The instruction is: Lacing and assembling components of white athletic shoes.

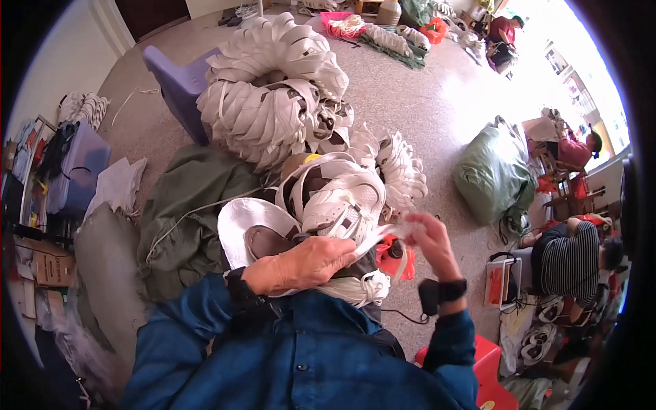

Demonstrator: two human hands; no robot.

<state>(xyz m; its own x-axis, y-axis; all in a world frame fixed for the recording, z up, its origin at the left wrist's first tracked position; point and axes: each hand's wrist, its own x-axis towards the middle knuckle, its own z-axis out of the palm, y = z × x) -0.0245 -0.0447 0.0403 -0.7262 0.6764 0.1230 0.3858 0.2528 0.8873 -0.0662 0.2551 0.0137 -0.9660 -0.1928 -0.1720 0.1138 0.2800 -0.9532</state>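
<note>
- Coiled stacks of white shoe uppers (263,116) form the largest mass, rising at the far middle, in front of a purple chair (181,82) at the far left.
- A dark green cloth (198,205) lies in folds on the left, with a pale cord across it; a grey sack (109,266) sits just beside it, farther left.
- A full pale green bag (495,174) stands on the floor to the right, well apart from the stacks.
- A co-worker in a striped top (570,263) sits at the right; two more people in red tops (502,31) are at the far right.
- A bluish plastic bin (78,167) stands at the left.
- A red stool (485,376) shows at the near right, beside the person's right sleeve.
- A white upper with a grey-brown inside (239,222) lies just to the far side of the left wrist.
- The left hand (307,265) pinches a white strip (371,240) between thumb and fingers, palm down.
- The right hand (427,239), slightly blurred and raised to the right, grasps the strip's other part.
- The strip, smallest of all, runs between both hands, above an orange-red plastic bag (408,265).
</note>
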